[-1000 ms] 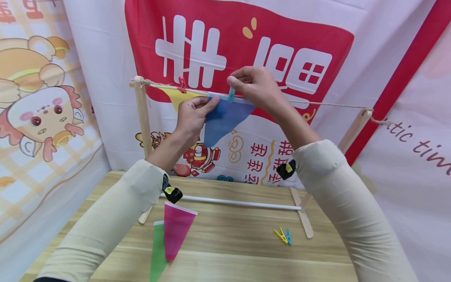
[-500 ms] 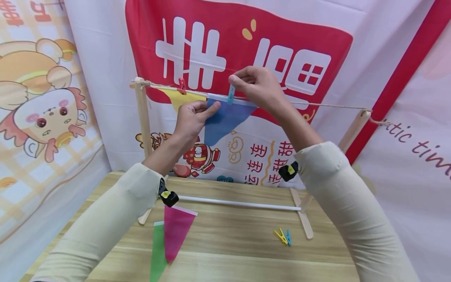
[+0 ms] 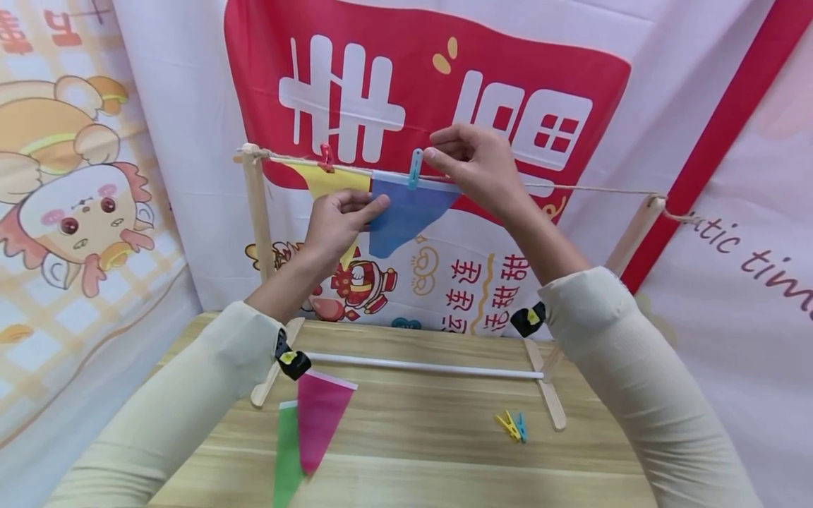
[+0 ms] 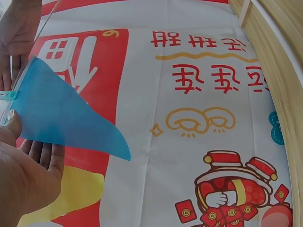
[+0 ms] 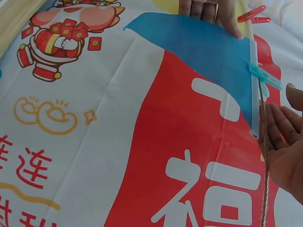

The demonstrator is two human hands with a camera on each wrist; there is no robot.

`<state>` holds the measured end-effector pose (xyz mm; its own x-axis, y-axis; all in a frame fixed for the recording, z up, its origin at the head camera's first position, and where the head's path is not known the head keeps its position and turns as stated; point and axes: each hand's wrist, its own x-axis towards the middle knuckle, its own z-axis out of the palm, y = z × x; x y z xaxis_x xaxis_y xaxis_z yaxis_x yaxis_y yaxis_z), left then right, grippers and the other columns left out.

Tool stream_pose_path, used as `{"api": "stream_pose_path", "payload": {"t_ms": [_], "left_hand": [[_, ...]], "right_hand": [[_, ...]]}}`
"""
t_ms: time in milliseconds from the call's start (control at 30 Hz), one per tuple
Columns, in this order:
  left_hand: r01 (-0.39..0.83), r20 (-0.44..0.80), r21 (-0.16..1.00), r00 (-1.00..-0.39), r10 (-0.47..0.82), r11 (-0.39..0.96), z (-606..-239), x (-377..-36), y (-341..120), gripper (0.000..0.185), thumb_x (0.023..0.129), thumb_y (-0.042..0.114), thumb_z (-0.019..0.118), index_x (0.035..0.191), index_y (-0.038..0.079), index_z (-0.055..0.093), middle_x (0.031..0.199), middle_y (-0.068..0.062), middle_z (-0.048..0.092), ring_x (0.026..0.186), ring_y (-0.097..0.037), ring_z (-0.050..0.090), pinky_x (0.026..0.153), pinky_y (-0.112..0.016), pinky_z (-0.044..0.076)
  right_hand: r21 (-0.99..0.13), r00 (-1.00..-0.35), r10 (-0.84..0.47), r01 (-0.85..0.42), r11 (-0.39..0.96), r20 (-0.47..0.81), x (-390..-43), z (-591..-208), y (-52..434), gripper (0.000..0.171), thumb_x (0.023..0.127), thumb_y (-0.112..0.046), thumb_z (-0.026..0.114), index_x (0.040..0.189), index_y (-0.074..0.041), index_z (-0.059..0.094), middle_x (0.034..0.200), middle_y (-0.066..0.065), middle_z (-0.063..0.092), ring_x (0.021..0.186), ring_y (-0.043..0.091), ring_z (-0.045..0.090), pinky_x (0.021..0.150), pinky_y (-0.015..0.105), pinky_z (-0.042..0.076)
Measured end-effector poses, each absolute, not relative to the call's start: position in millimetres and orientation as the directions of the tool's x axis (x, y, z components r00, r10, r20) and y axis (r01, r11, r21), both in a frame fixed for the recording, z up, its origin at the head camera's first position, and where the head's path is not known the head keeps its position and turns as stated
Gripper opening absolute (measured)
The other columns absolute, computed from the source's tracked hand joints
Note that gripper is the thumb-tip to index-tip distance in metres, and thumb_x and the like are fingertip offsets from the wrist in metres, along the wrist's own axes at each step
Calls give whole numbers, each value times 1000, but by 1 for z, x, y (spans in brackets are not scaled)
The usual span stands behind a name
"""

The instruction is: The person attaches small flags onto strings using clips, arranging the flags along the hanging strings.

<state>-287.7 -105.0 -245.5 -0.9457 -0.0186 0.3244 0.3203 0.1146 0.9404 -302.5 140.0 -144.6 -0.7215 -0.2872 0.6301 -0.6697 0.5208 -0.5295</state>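
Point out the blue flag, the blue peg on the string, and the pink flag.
blue flag [image 3: 406, 215]: head view, middle of its face.
blue peg [image 3: 415, 169]: head view, its body at the string.
pink flag [image 3: 320, 420]: head view, centre, lying on the table.

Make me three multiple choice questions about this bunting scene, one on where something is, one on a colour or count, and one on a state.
1. Where do the loose yellow and blue pegs lie?
A. on the wooden table
B. on the string
C. in the right hand

2. What colour is the peg on the blue flag?
A. red
B. light blue
C. yellow

3. What is the left hand doing?
A. resting flat on the table
B. holding the blue flag's edge
C. gripping the white rod

Answers: 1 A, they rest on the table by the frame's right foot. 2 B, a light blue peg clips the flag to the string. 3 B, thumb in front and fingers behind the flag in the left wrist view.
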Motion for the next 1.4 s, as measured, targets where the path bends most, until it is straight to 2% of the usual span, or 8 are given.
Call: {"api": "stream_pose_path", "payload": {"t_ms": [200, 367, 633, 867, 1067, 1300, 1400], "left_hand": [[340, 348, 928, -937, -33, 153, -251, -288, -110, 55, 104, 44, 83, 144, 8, 73, 142, -11, 78, 126, -28, 80, 109, -40, 66], [349, 358, 923, -933, -33, 162, -254, -285, -112, 50, 104, 40, 83, 141, 7, 74, 138, -13, 79, 123, -27, 80, 106, -37, 68], [359, 376, 917, -923, -81, 176, -259, -284, -112, 44, 102, 42, 85, 133, 13, 75, 130, -7, 79, 117, -20, 79, 103, -33, 68], [377, 409, 900, -904, -127, 218, -264, -283, -113, 46, 101, 48, 86, 131, 15, 73, 128, -3, 76, 117, -17, 74, 103, -26, 65], [411, 452, 880, -878, -156, 238, -269, -284, -117, 43, 102, 44, 86, 129, 12, 72, 123, -4, 75, 113, -16, 71, 95, -18, 61], [422, 457, 879, -878, -145, 221, -274, -282, -122, 37, 103, 42, 86, 123, 13, 73, 113, 1, 73, 106, -16, 68, 88, -16, 59], [419, 450, 884, -882, -137, 209, -276, -280, -123, 36, 103, 41, 86, 122, 12, 74, 111, 3, 74, 104, -16, 69, 87, -16, 60]], "right_hand": [[-554, -670, -234, -726, 408, 705, -300, -154, 140, 38, 104, -30, 83, 134, -9, 78, 125, 8, 83, 107, 17, 80, 104, 30, 67], [-524, -619, -220, -769, 367, 754, -296, -160, 142, 34, 103, -27, 84, 130, -7, 80, 124, 8, 83, 106, 16, 79, 103, 31, 67], [-486, -558, -253, -822, 296, 790, -290, -169, 144, 33, 102, -25, 84, 128, -4, 80, 122, 11, 84, 107, 15, 80, 103, 30, 67], [-495, -552, -274, -831, 253, 787, -283, -175, 147, 32, 101, -22, 85, 125, -1, 80, 119, 13, 84, 104, 16, 80, 101, 33, 68], [-507, -567, -293, -822, 258, 770, -280, -182, 152, 31, 100, -21, 86, 124, -2, 81, 117, 12, 85, 103, 16, 81, 98, 33, 69], [-519, -605, -275, -789, 327, 747, -278, -191, 162, 31, 100, -24, 87, 125, -5, 82, 116, 8, 85, 98, 14, 80, 90, 25, 68], [-532, -617, -280, -782, 325, 736, -278, -196, 165, 31, 101, -23, 87, 125, -5, 82, 116, 9, 85, 98, 15, 81, 89, 25, 68]]}}
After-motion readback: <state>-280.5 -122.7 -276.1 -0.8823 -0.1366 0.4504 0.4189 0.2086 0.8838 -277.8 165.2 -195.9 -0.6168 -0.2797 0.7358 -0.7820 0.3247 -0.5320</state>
